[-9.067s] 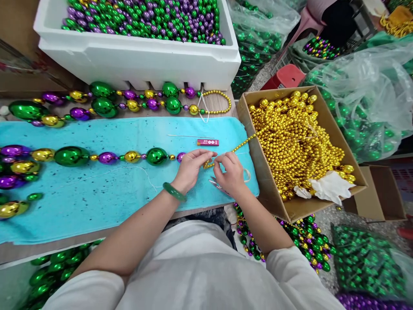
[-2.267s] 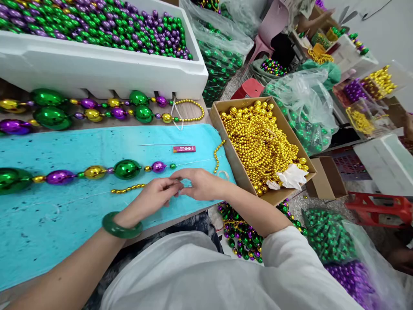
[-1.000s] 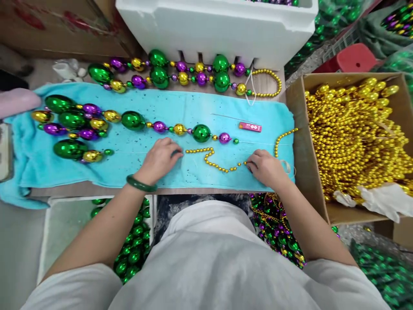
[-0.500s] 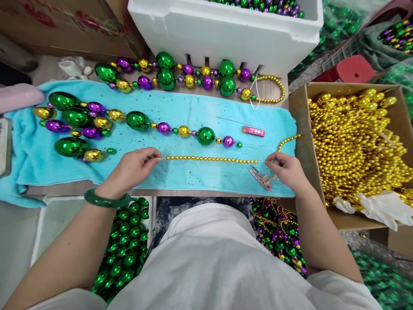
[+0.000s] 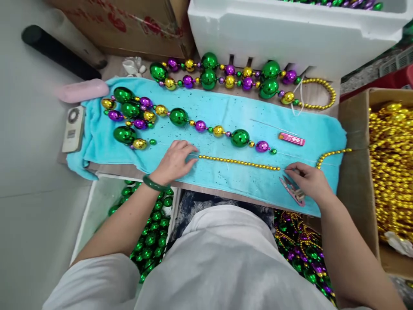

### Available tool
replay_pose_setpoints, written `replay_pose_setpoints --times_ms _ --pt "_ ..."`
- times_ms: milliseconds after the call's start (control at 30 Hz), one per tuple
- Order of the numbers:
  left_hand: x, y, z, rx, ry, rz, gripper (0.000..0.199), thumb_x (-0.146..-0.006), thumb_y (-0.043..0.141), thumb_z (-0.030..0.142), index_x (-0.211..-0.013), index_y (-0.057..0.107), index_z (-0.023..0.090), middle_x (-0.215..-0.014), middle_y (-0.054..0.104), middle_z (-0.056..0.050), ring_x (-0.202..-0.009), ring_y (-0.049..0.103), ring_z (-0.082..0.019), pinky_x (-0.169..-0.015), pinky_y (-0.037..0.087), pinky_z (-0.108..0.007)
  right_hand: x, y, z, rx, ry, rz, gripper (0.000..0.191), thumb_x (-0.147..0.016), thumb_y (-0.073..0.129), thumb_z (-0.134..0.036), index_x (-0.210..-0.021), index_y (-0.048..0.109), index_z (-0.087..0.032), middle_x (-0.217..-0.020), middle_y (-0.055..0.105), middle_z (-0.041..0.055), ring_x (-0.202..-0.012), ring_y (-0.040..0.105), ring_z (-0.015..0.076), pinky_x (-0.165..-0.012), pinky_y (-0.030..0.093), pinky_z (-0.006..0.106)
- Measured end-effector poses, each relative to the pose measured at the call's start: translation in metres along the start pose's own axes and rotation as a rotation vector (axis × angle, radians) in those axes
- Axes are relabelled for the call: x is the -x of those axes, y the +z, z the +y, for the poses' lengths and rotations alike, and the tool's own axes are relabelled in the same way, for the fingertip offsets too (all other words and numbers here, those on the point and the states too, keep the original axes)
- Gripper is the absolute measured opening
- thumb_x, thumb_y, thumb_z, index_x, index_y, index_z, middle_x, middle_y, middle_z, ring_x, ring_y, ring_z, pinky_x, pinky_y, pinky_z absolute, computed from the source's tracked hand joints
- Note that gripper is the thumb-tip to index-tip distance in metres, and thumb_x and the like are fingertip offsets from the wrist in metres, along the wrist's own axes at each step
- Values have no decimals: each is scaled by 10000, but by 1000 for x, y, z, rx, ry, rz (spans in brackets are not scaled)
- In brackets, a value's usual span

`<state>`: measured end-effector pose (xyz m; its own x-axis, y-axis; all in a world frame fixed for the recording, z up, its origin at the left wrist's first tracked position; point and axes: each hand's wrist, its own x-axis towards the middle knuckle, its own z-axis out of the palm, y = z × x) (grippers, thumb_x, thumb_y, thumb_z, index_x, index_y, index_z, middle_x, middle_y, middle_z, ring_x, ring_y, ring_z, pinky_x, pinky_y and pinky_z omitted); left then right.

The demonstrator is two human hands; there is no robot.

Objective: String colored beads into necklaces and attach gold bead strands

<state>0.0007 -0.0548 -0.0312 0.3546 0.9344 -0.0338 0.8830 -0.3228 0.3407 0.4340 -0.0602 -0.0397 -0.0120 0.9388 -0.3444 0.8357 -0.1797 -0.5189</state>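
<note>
A short strand of small gold beads [image 5: 239, 162] lies straight on the blue towel [image 5: 213, 103]. At its left end my left hand [image 5: 177, 160] rests with its fingers apart, near the thin string. My right hand [image 5: 303, 176] pinches the string at the right end of the strand. Pink snips [image 5: 293, 191] lie beneath that hand. Behind the strand stretches a necklace of large green, purple and gold beads [image 5: 239, 137]. A pink lighter [image 5: 291, 139] and a thin needle [image 5: 271, 126] are at the right of the towel.
A cardboard box [image 5: 356, 172] of gold beads stands at the right, a white foam box [image 5: 274, 38] at the back. A finished-looking bead necklace [image 5: 208, 79] lies before it. At the left are a pink case [image 5: 85, 91] and a small white device [image 5: 73, 129].
The view has swung left. My left hand has opened its fingers from a pinch at the string's left end. My right hand still pinches the other end.
</note>
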Motion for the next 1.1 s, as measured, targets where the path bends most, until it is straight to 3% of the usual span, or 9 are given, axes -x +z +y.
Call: replay_pose_setpoints --times_ms 67,200,367,467,600,733,933,1100 --pt "-1 5 4 18 19 31 311 -857 593 349 -1119 668 200 -1134 602 -106 -1115 488 -290 -997 403 -462 -1 1 4 6 12 -9 269 -782 579 -459 -821 678 -212 -501 518 -27 -441 448 129 -463 336 264" --pt "-4 14 8 37 6 53 216 -879 575 345 -1011 710 242 -1194 595 -87 -1162 462 -295 -996 389 -484 -1 3 9 -8 24 -28 296 -796 576 -488 -861 674 -216 -550 559 -22 -452 459 124 -459 348 259" --pt "1 7 -1 41 -25 39 183 -866 566 302 -959 708 234 -1170 608 -82 -1160 472 -298 -998 380 -495 1 2 8 -5 61 -34 306 -796 579 -504 -879 674 -225 -587 589 -18 -477 473 127 -477 368 258" --pt "3 5 -4 47 -20 60 237 -851 580 314 -1036 691 215 -1185 598 -99 -1183 467 -304 -1014 375 -491 1 1 6 4 71 -34 296 -791 580 -494 -869 676 -226 -592 595 -16 -477 470 127 -479 371 260" --pt "-3 14 7 62 51 79 310 -847 605 373 -1109 680 225 -1231 577 -105 -1225 432 -314 -1036 356 -492 1 1 3 12 77 -21 266 -786 588 -466 -853 680 -226 -560 571 -21 -468 467 127 -476 369 260" --pt "-12 22 20 72 86 75 222 -865 590 379 -1008 716 265 -1261 577 -76 -1233 418 -315 -1026 347 -500 2 1 0 -1 64 -21 256 -787 591 -452 -843 682 -220 -551 562 -20 -469 474 131 -478 373 263" --pt "-7 13 10 50 14 60 162 -856 566 301 -912 705 239 -1233 604 -68 -1240 424 -317 -1031 340 -513 1 0 3 -22 20 -16 256 -797 595 -450 -856 687 -219 -571 580 -15 -484 488 135 -501 389 273" --pt "-9 12 18 70 5 42 248 -838 579 334 -1040 682 235 -1234 596 -91 -1232 431 -316 -1044 338 -512 1 1 4 -21 4 -12 260 -806 590 -452 -852 687 -215 -546 557 -18 -475 477 138 -489 373 274"
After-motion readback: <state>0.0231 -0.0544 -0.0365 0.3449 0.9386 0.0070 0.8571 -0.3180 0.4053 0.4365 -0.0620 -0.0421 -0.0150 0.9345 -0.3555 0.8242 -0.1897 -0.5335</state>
